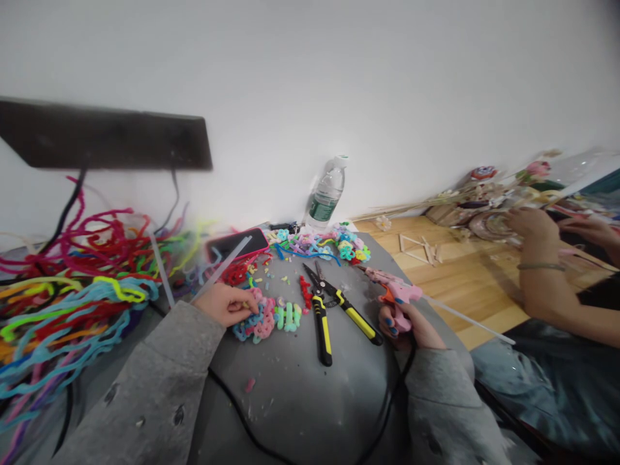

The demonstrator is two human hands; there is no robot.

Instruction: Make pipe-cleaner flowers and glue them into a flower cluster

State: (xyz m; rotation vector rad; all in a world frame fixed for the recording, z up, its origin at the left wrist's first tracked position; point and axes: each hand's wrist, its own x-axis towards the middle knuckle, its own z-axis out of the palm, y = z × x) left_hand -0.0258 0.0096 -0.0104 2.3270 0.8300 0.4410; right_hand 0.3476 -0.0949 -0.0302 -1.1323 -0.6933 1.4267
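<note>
My right hand (407, 326) is wrapped round the handle of a pink glue gun (394, 286); a long clear glue stick (467, 318) sticks out of its back end. My left hand (230, 305) has its fingers pinched together at the edge of a cluster of pink and blue pipe-cleaner flowers (264, 320), and the fingertips partly hide what they hold. Beside that cluster lies a green and white pipe-cleaner piece (289, 316). Yellow and black pliers (323, 323) rest spread apart between my hands, with a red twisted pipe-cleaner piece (305, 292) to their left.
Loose pipe cleaners (72, 323) heap up on the left. Toward the wall are a phone (237, 245), a water bottle (327, 197) and more fuzzy flowers (349, 245). A black cord (242, 413) crosses the grey table (310, 407). At right, another person's hands (533, 226) work over a wooden table.
</note>
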